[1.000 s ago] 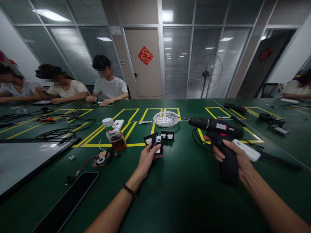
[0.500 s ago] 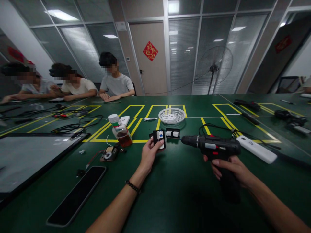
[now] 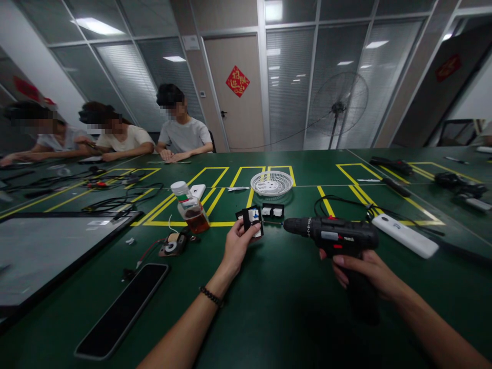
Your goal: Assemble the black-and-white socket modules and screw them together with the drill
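Note:
My left hand (image 3: 238,238) pinches a small black plastic part with white and blue pieces (image 3: 252,216), held above the table. A black cordless drill (image 3: 332,233) fills my right hand (image 3: 363,271), its handle wrapped by the fingers. From the drill's chuck a thin bit (image 3: 272,223) points left and reaches toward the edge of the held part; whether it touches I cannot tell. Just behind the bit stands a similar black piece with white blocks (image 3: 273,210). What the left fingertips cover is hidden.
A white plastic basket (image 3: 271,183) sits beyond my hands. To the left are a bottle of brown liquid (image 3: 192,209), a small motor assembly (image 3: 175,245) and a phone (image 3: 125,312). A white power bank (image 3: 405,236) and cables lie right. Several people sit at the far left.
The drill has shifted slightly left, and its bit now shows close to the held part. The black part in my left hand has tilted a little.

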### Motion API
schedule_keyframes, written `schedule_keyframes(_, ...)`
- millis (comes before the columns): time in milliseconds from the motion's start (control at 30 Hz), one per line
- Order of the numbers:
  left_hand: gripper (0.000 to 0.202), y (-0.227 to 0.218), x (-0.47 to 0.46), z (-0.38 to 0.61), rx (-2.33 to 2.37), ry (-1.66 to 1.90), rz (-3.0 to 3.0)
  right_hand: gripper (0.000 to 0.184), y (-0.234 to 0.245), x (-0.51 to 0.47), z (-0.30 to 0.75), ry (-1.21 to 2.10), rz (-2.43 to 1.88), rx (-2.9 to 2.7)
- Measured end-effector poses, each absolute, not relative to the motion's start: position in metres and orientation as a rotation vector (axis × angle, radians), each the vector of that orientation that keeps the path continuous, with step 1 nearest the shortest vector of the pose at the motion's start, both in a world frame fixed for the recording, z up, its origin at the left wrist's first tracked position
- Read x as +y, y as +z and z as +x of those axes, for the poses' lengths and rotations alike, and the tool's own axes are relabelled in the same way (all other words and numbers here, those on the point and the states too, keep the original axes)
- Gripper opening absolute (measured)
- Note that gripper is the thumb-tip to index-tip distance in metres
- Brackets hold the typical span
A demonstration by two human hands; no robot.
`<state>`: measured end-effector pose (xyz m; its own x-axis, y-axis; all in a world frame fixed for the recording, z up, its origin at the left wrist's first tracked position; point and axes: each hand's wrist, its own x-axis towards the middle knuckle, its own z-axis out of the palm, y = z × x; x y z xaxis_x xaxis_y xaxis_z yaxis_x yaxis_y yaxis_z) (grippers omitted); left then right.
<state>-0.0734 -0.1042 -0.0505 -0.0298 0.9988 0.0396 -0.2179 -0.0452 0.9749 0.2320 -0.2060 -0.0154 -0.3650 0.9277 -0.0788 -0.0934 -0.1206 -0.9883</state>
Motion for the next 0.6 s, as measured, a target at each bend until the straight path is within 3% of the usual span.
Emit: schedule_keyframes(600, 0.058, -0.0577, -0.1029, -0.0746, 1.239, 1.462, 1.259, 0.035, -0.0105, -0.2107, 0.2342, 1.487, -1.172, -1.497)
